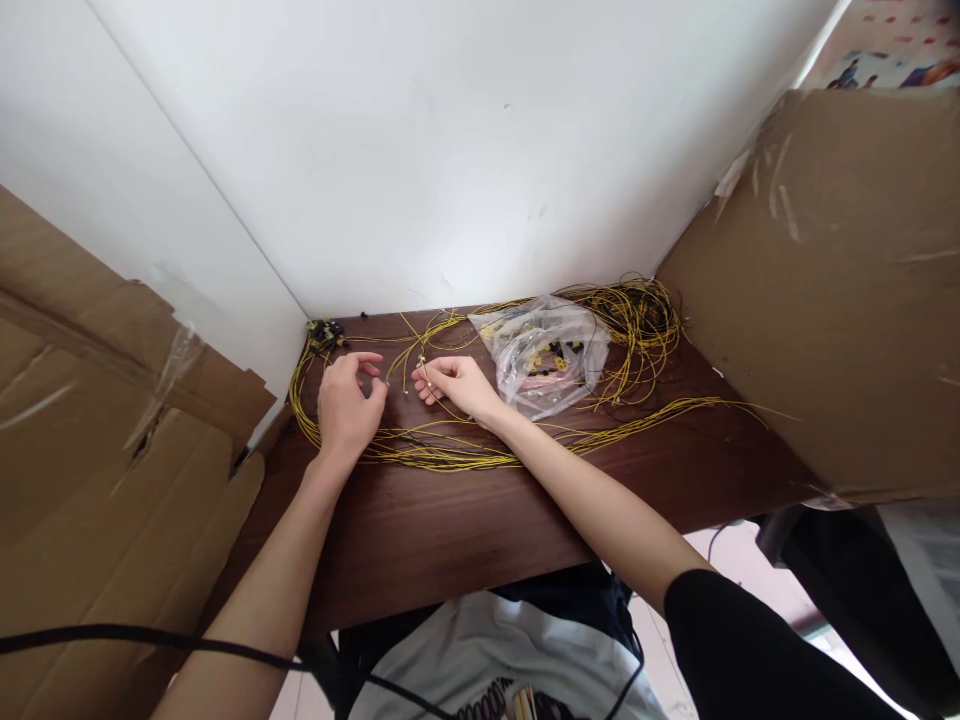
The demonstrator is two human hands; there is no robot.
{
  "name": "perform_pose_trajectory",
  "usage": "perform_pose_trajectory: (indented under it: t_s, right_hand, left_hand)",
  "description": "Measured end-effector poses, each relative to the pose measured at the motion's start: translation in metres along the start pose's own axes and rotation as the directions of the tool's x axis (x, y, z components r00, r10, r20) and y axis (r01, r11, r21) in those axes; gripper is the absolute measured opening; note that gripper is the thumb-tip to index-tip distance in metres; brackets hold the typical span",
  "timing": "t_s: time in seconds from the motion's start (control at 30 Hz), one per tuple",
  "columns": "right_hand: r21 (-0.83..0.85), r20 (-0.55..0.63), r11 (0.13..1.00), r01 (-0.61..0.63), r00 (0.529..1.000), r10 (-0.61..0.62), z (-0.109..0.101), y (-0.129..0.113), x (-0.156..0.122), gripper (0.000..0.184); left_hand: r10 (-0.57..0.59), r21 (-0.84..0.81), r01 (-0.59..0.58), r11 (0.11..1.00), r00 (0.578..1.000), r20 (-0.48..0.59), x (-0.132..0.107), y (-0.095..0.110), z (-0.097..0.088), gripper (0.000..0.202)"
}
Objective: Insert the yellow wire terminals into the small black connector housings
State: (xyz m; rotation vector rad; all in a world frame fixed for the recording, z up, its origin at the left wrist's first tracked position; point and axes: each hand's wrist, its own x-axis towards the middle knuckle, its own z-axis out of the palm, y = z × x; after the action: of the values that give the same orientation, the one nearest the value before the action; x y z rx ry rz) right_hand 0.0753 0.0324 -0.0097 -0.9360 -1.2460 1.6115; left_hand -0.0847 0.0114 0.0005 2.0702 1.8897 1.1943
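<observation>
My right hand [454, 385] pinches a thin yellow wire [422, 362] between thumb and forefinger, near a small pale fitting at its end. To its left, my left hand [351, 400] is held with thumb and fingers apart and nothing between them. A long bundle of yellow and black wires [442, 462] runs along the table below both hands. Just right of my right hand lies a clear plastic bag [551, 350] with small yellow and black connectors [551, 357] in it. Beyond my left hand sits a cluster of black and yellow connectors [325, 335].
A tangled coil of yellow wires [641, 320] lies at the back right of the brown table [450, 520]. Cardboard sheets stand at the left [112, 430] and right [840, 290], with a white wall [465, 150] behind. A black cable [150, 634] crosses over my left forearm.
</observation>
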Motion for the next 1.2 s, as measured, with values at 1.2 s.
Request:
perform_pose_trajectory:
  t_s: [1.2]
  right_hand:
    - [-0.423,0.083,0.879,0.219,0.976,-0.203,0.000,0.009,-0.002,0.013]
  left_hand:
    - [-0.155,-0.252,0.198,0.947,0.971,0.180,-0.007,0.012,0.010,0.035]
